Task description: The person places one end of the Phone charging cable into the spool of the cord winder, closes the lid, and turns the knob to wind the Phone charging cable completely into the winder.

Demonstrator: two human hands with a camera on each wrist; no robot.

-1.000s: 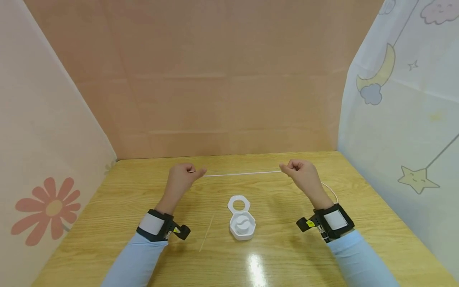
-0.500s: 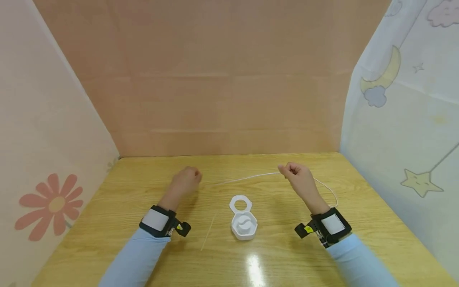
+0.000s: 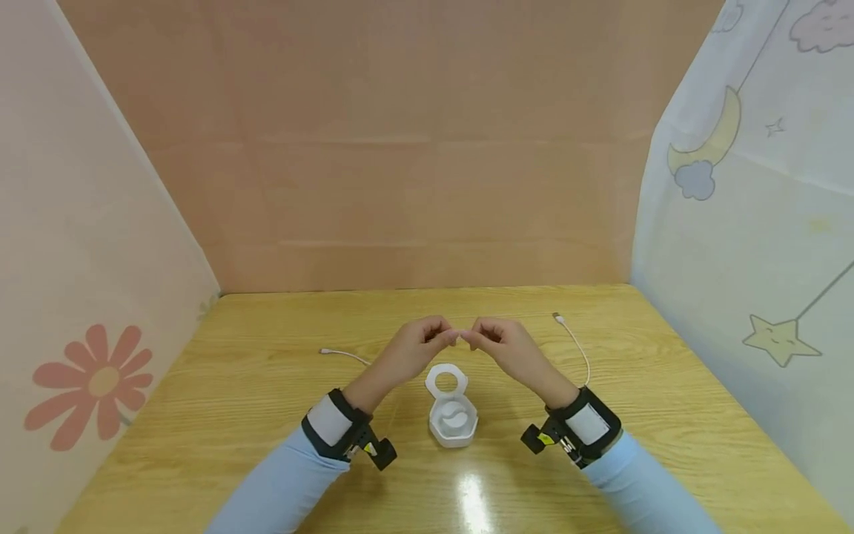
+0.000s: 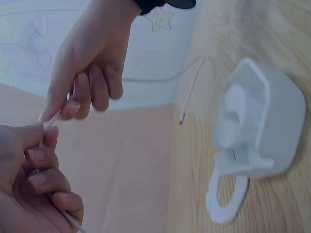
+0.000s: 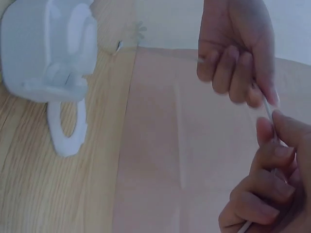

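Both hands met above the white cable winder (image 3: pixel 452 409) on the tabletop (image 3: pixel 600 475), left hand (image 3: pixel 415 347) and right hand (image 3: pixel 500 345) each pinching the thin white cable (image 3: pixel 579 348), fingertips nearly touching.

Cable (image 3: pixel 577 348) mid-section hidden behind fingers (image 3: pixel 445 338); wrist views blurred, both hands cut off.

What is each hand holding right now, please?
Left hand: pinches the white cable near its middle.
Right hand: pinches the same cable, fingertips nearly meeting the left's.
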